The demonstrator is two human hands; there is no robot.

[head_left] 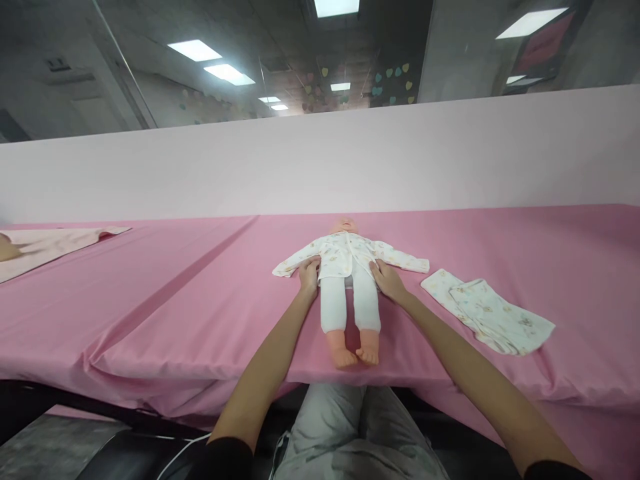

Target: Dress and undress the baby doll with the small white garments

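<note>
A baby doll [367, 340] lies on its back with its feet toward me, its white cloth legs and bare feet showing. It wears a white printed baby shirt [336, 257], whose sleeves spread out to both sides. The front is partly overlapped, and the lower part on the right opens over the white body. My left hand [309, 275] pinches the shirt's left side edge near the hem. On the other side, my right hand [389, 280] has thumb and fingers closed at the shirt's right edge; the fingertips are partly hidden by cloth.
Folded printed baby pants [493, 313] lie to the right on the pink tablecloth [200, 300]. At the far left, part of another doll [7, 248] rests on a pale pink cloth [60, 243]. A white wall [320, 167] with glass above rises behind the table.
</note>
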